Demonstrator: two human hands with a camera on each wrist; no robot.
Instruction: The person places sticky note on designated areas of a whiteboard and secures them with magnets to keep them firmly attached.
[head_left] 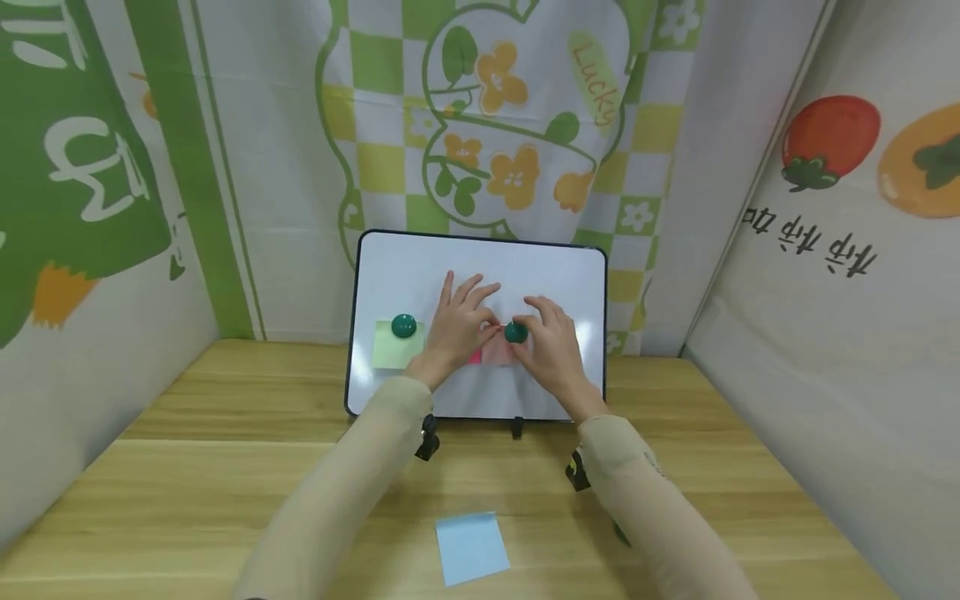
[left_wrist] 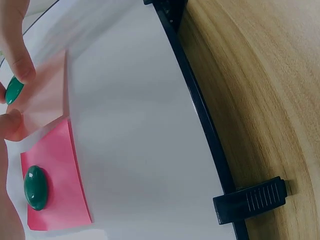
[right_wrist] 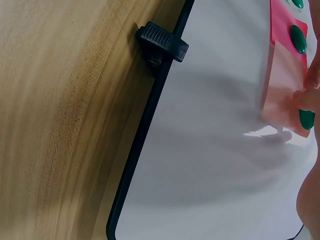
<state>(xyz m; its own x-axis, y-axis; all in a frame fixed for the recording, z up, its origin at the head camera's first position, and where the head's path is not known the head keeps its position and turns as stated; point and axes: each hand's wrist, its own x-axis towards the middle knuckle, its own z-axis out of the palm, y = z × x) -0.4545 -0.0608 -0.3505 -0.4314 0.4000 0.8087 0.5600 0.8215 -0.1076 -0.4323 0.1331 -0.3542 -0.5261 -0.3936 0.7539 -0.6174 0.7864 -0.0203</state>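
Note:
A salmon-pink sticky note [head_left: 497, 353] lies against the whiteboard [head_left: 480, 398]. My left hand [head_left: 454, 325] pinches the note's upper left corner between thumb and index finger, its other fingers spread. With thumb and fingers, my right hand [head_left: 555, 348] holds a round green magnet [head_left: 515, 332] at the note's top edge. Beside it on the board is a hot-pink note [left_wrist: 60, 185] under another green magnet [left_wrist: 36, 187], mostly hidden by my left hand in the head view. Further left, a light green note [head_left: 386, 354] has a green magnet [head_left: 403, 325] on its upper part.
On the wooden table [head_left: 225, 483] in front of me lies a light blue sticky note [head_left: 472, 550]. Black feet [head_left: 517, 427] support the board's lower edge. A small dark green thing [head_left: 621, 533] shows partly beside my right forearm. Printed curtains surround the table.

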